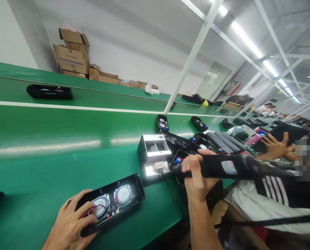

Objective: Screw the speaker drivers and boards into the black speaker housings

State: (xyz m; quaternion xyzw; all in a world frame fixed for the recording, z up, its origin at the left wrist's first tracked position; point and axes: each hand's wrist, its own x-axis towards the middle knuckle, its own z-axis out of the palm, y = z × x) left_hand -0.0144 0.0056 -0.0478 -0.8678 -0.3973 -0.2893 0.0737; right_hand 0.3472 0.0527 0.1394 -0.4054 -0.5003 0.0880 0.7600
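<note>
My left hand (pixel 71 218) grips the near end of an open black speaker box (pixel 111 201), its thumb and fingers over the rim. Two round speaker drivers and red and black wires show inside the box, which is tilted on the green table. My right hand (pixel 196 173) is closed around a long black casing (pixel 217 166) with a pale label, raised above the table and blurred at its far end. Between the hands stands a metal-and-black fixture (pixel 156 156) with a small metal block on its lower ledge.
Several open black speaker boxes (pixel 199 124) and black parts crowd the table beyond my right hand. A co-worker's hand (pixel 277 144) is raised at the right. Another black casing (pixel 50 91) lies on the back shelf, near cardboard boxes (pixel 70 59). A white post (pixel 188 62) rises at the shelf edge.
</note>
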